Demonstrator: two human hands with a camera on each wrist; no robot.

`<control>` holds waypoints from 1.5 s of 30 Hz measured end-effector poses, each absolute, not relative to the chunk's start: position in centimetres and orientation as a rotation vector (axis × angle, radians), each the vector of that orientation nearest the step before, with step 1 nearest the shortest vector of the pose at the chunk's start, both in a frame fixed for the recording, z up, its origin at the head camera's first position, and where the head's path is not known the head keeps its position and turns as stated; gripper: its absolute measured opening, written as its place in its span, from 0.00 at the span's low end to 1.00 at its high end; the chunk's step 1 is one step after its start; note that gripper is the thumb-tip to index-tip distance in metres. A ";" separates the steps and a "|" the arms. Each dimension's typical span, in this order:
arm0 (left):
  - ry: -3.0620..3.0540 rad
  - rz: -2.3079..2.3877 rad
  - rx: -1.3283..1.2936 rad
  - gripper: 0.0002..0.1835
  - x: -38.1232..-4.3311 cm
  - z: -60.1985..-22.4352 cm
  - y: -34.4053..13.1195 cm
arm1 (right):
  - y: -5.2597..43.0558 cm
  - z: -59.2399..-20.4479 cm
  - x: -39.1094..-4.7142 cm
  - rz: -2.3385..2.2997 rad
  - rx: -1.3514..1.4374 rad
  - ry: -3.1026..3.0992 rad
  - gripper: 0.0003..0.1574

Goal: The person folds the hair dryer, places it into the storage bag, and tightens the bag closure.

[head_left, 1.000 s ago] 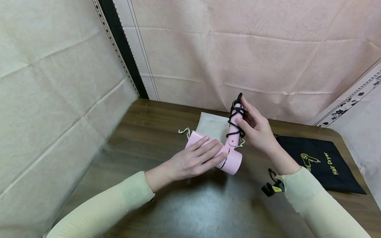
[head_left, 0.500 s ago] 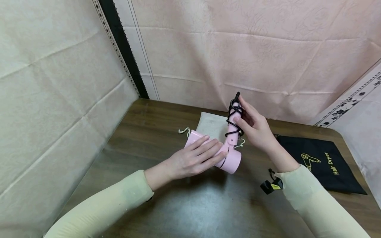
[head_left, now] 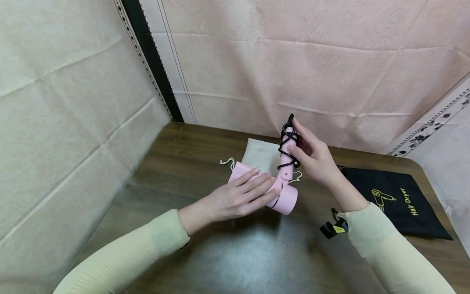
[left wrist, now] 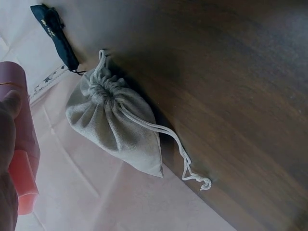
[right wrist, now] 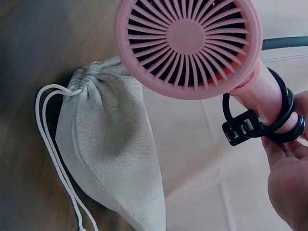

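A pink hair dryer is held up in both hands, tilted. My left hand holds its barrel from above, fingers lying across it. In the left wrist view the thumb shows against the barrel. The handle, wrapped in a black cord, rises away from me. My right hand grips that handle between thumb and fingers. In the right wrist view, the round slotted grille faces the camera, and a black plug hangs beside the handle. Behind the dryer lies a grey drawstring pouch, partly hidden in the head view.
A black bag printed "Hair Dryer" lies at the right of the wooden table. By the right cuff is a small black item with a yellow label. Pale cloth hangs behind and along the sides.
The dryer's handle and my right hand have shifted slightly to the left. My left hand stays almost still on the barrel.
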State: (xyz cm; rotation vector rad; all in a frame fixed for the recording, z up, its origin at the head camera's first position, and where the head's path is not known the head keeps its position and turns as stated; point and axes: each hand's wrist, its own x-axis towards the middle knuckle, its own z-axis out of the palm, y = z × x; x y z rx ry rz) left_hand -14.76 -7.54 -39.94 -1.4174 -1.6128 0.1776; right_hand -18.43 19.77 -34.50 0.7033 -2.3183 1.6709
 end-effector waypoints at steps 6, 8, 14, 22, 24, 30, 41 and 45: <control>-1.590 0.182 -1.449 0.20 -14.8 -39.7 -7.5 | 19.6 -34.8 -18.4 1.608 0.760 -2.324 0.42; -1.579 0.193 -1.474 0.20 -14.7 -39.5 -7.4 | 19.2 -34.9 -18.4 1.544 0.833 -2.355 0.40; -1.572 0.197 -1.513 0.21 -14.6 -38.8 -7.2 | 18.5 -34.5 -18.1 1.385 0.959 -2.408 0.38; -1.538 0.208 -1.534 0.21 -14.6 -38.7 -7.3 | 18.7 -34.9 -17.1 1.258 0.957 -2.515 0.41; -1.533 0.204 -1.539 0.21 -14.6 -38.7 -7.3 | 18.6 -34.9 -16.8 1.208 0.947 -2.527 0.41; -1.506 0.199 -1.542 0.21 -14.6 -38.7 -7.2 | 18.2 -35.0 -16.3 1.111 0.954 -2.529 0.40; -1.477 0.232 -1.561 0.21 -14.6 -38.9 -7.1 | 17.6 -35.0 -16.0 0.976 1.066 -2.508 0.38; -1.476 0.234 -1.577 0.21 -14.7 -39.0 -7.0 | 17.3 -35.0 -15.9 0.943 1.154 -2.504 0.38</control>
